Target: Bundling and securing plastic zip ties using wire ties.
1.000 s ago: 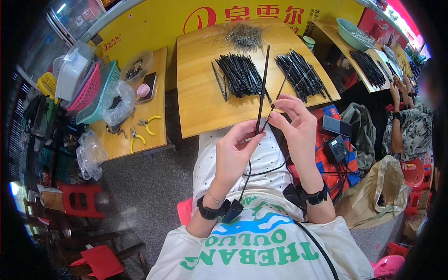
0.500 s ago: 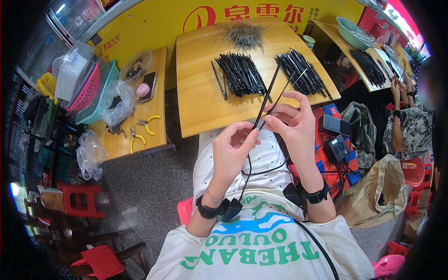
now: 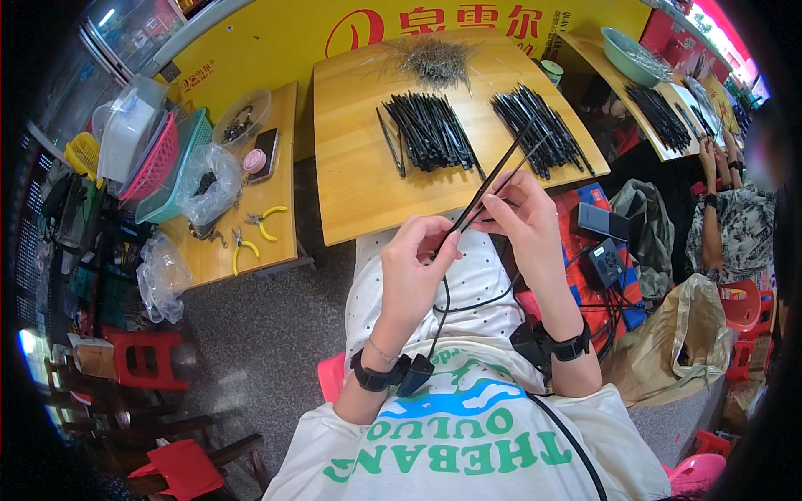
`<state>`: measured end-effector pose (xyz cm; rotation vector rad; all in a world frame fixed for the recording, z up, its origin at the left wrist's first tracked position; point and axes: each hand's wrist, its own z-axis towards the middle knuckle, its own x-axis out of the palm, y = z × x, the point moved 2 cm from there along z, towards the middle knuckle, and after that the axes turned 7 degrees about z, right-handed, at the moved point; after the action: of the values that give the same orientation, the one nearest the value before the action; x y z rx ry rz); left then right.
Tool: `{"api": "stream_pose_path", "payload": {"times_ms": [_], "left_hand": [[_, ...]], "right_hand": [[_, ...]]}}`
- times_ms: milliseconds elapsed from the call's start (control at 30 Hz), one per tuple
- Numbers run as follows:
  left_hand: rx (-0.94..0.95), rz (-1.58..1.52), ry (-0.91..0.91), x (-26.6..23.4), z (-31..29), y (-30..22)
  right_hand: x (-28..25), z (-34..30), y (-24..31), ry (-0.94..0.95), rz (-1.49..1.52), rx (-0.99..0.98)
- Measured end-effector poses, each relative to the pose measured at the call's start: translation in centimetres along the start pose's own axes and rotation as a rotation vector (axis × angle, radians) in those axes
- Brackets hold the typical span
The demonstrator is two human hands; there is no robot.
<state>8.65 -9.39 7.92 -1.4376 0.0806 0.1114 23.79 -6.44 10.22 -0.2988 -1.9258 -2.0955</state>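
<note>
My left hand [image 3: 415, 255] pinches the lower end of a long thin black stick [image 3: 504, 160], which slants up and right over the table's front edge. Beside it, a second thin dark piece [image 3: 531, 154] with a paler tip crosses close by; my right hand [image 3: 528, 219] has thumb and fingers closed on it near the left fingertips. Whether the two pieces touch, I cannot tell. Beyond my hands, two bundles of similar sticks lie on the wooden table [image 3: 351, 167]: a left bundle [image 3: 430, 131] and a right bundle [image 3: 541, 134]. Thin metal wires [image 3: 434, 63] are heaped at the far edge.
On a left side table sit yellow-handled pliers [image 3: 243, 249], a plastic bag [image 3: 210, 185], baskets [image 3: 155, 159] and a phone [image 3: 266, 154]. Black cables run from my wrist straps past my lap. At right are black boxes [image 3: 603, 260], a sack [image 3: 672, 346] and another person's hands [image 3: 710, 159].
The long black stick has tilted further right, its tip now over the right bundle. My right hand has shifted slightly, its fingers curling closer. My left hand keeps nearly the same place.
</note>
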Motion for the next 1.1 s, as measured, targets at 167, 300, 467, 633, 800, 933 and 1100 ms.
{"api": "stream_pose_path", "payload": {"times_ms": [167, 300, 467, 633, 800, 933, 1100], "left_hand": [[0.016, 0.075, 0.021, 0.0, 0.1, 0.1], [0.013, 0.087, 0.030, 0.4, 0.1, 0.2], [0.007, 0.101, 0.020, 0.3, 0.0, 0.3], [0.051, 0.155, -0.043, 0.2, 0.2, 0.6], [0.098, 0.192, -0.055, 0.5, 0.6, 1.0], [0.161, 0.346, -0.031, -0.9, 1.3, 2.3], [0.157, 0.569, -0.102, -2.9, 3.7, 5.0]], "right_hand": [[0.1, 0.4, -0.1, -0.012, -0.015, -0.014], [-0.4, 0.6, -0.4, -0.012, -0.054, -0.010], [-0.4, 0.7, -0.7, 0.001, -0.069, -0.002], [0.1, 0.7, -2.3, 0.070, -0.072, -0.014], [1.4, 1.9, -3.1, 0.049, -0.267, -0.104], [-2.7, 8.4, -1.3, -0.131, -0.805, -0.170], [-13.5, 15.9, -0.6, -0.509, -1.290, -0.299]]}}
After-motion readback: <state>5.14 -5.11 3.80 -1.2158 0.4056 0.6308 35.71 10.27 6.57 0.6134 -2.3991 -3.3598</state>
